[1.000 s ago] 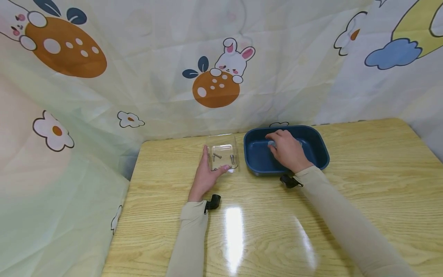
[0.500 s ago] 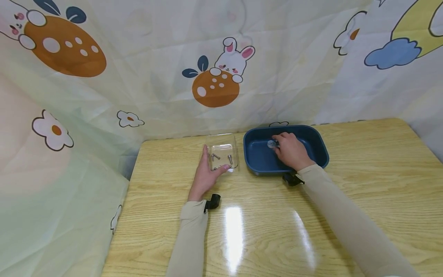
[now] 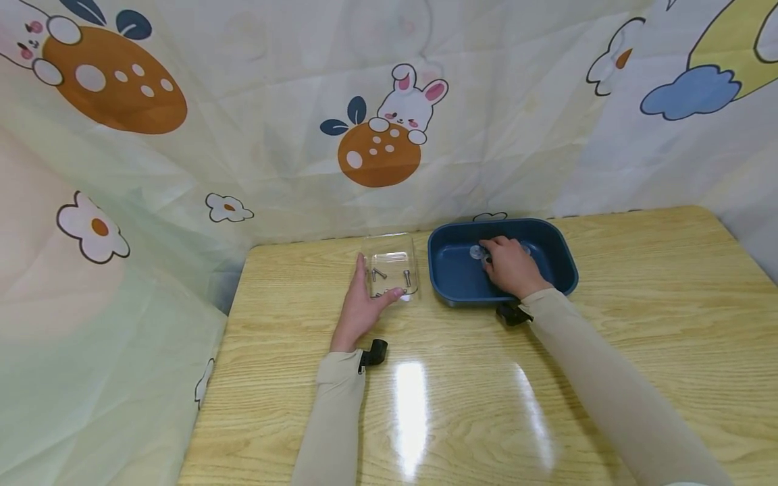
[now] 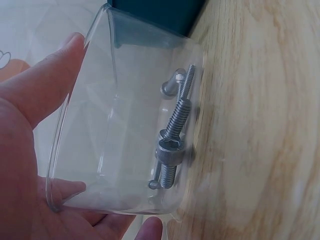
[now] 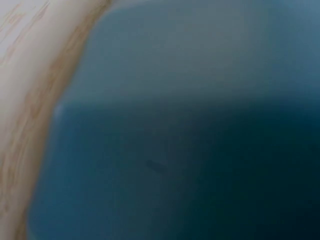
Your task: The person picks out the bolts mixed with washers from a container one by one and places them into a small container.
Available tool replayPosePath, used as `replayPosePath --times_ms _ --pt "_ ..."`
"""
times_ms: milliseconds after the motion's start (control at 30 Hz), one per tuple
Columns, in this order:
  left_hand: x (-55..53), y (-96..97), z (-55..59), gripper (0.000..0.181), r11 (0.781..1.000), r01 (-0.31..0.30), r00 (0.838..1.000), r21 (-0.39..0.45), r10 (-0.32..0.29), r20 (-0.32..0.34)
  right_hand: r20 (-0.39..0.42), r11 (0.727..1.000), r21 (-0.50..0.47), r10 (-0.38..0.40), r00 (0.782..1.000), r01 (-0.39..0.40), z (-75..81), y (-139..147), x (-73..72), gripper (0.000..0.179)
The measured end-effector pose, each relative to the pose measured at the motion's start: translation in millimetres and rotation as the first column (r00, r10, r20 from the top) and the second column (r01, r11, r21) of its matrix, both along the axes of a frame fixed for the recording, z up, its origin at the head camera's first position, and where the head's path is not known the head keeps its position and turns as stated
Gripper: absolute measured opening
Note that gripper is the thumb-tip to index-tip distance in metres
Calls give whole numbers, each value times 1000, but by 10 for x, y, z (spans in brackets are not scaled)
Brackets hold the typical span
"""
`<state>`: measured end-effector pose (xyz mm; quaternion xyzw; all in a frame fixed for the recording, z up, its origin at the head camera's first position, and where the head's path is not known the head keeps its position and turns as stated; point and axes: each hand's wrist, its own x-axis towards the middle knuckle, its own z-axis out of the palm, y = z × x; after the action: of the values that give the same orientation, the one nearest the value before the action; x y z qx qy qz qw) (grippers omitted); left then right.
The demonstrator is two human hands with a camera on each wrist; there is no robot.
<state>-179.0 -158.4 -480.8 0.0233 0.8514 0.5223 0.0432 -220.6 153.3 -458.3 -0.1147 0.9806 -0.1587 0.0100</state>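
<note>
My left hand [image 3: 357, 305] grips a clear plastic box [image 4: 107, 195] on the table, thumb on one side and fingers on the other. Several metal socket-head screws [image 4: 170, 152] lie on the box's bottom. Inside the dark blue bin [image 3: 446, 297] on the right, my right hand [image 3: 513, 268] reaches in over the front rim. Its thumb and index finger pinch at a small clear round piece [image 3: 477, 252], shaped like a suction cup. The palm and other fingers are seen only from the back. The bin's side fills the right wrist view, where no fingers show.
Another clear round piece [image 3: 526, 250] lies in the bin, partly behind my right hand. Box and bin stand side by side at the back of the wooden table [image 3: 462, 391], close to a printed cloth backdrop [image 3: 273, 135].
My right hand has shifted slightly right inside the bin, its fingers settling at the clear round piece, which shows more. The left hand and the plastic box have stayed put.
</note>
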Motion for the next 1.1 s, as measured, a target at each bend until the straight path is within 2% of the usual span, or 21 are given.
replayPosePath --times_ms 133,600,1100 --pt "0 -4 -7 119 1000 1 1000 0 -1 1 13 1000 -7 -12 1000 12 -20 -1 -6 48" --pt "-2 -4 -18 117 1000 7 1000 4 -7 -17 -11 997 -20 -74 997 74 1 -4 5 28" --pt "-7 -6 -13 117 1000 2 1000 -13 -2 -9 17 991 -43 -122 992 123 -2 -15 -20 25"
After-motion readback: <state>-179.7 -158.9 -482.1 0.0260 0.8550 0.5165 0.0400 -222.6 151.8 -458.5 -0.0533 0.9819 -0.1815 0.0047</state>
